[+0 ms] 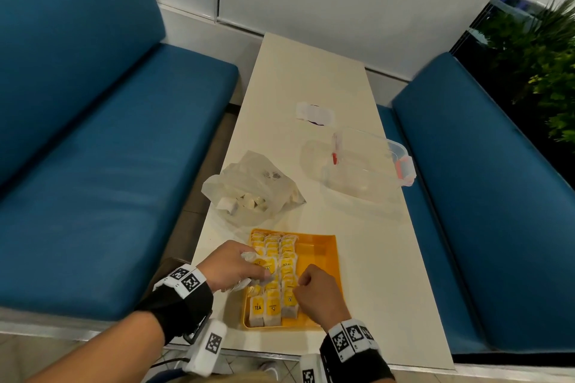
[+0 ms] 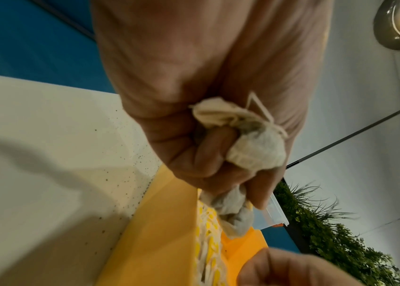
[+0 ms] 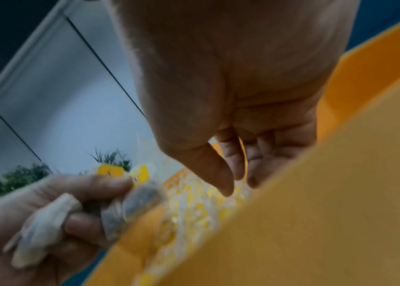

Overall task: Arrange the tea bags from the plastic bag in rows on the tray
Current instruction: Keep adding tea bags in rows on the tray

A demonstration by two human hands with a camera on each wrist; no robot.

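Observation:
An orange tray (image 1: pixel 320 249) lies at the near end of the table, with three rows of yellow-tagged tea bags (image 1: pixel 273 305) filling its left part. My left hand (image 1: pixel 261 274) hovers over the tray's left side and grips a bunch of several tea bags (image 2: pixel 255 151), some sticking out between the fingers (image 3: pixel 42 228). My right hand (image 1: pixel 300 281) is over the right-hand row, thumb and fingertips (image 3: pixel 223 183) pointing down and touching the bags there. Nothing shows pinched between them. The crumpled plastic bag (image 1: pixel 252 190) with more tea bags lies just beyond the tray.
A clear lidded container (image 1: pixel 367 162) with red clips stands at the right of the table. A white label or paper (image 1: pixel 314 113) lies farther back. Blue bench seats (image 1: pixel 109 165) flank the narrow table. The tray's right part (image 1: pixel 323 264) is bare.

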